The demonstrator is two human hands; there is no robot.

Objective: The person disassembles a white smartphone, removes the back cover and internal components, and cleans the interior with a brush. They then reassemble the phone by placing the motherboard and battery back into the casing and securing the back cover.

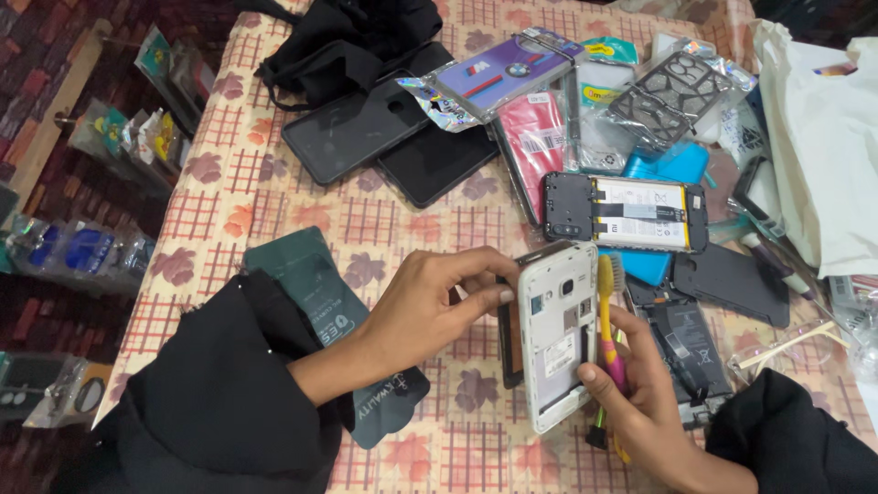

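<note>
One dark green packet (pixel 315 302) lies at the left under the black sleeve. Two black phones (pixel 389 137) lie flat on the checked tablecloth (pixel 229 197). The left hand (pixel 430 306) grips the top edge of one white phone with its back cover off (pixel 558 343), held upright above the table. The right hand (pixel 640 398) clasps its lower side together with one yellow toothbrush (pixel 605 293). One opened black phone showing its battery (pixel 626 212) lies beyond.

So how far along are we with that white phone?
Done: the white phone has its back cover off and its battery bay is bare. In hand: the left hand grips its upper edge while the right hand supports the lower end and holds a yellow toothbrush beside it. Left: it remains uncovered, as does the black opened phone lying farther back on the table.
</note>
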